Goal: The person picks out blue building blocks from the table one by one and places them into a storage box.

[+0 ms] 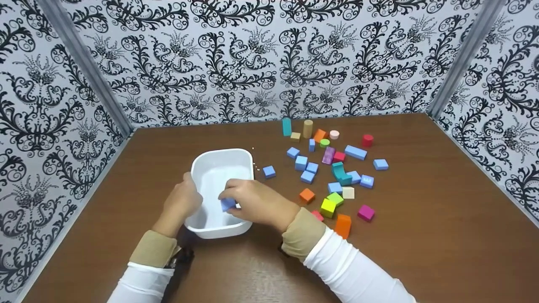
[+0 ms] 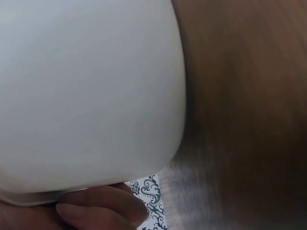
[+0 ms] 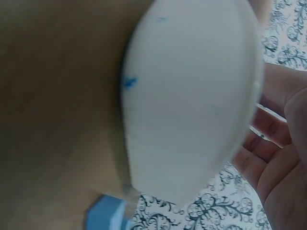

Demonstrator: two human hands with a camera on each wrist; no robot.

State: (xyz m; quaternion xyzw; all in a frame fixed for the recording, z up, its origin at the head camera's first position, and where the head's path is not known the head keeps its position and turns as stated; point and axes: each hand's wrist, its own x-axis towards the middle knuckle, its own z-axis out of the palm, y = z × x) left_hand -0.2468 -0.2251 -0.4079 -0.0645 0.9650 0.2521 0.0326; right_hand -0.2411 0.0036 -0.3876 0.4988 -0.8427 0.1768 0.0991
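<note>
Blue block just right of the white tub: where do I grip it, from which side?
Probably pinch the blue block by two opposite side faces, coming from above and the right with the right hand. It lies flat, apart from the other blocks, and the white tub rises on its left.

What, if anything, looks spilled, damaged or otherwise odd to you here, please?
Two small things: tiny pale specks lie on the table just right of the white tray, looking like stray crumbs rather than blocks, and blue marks smudge the tray's otherwise plain outer side.
</note>
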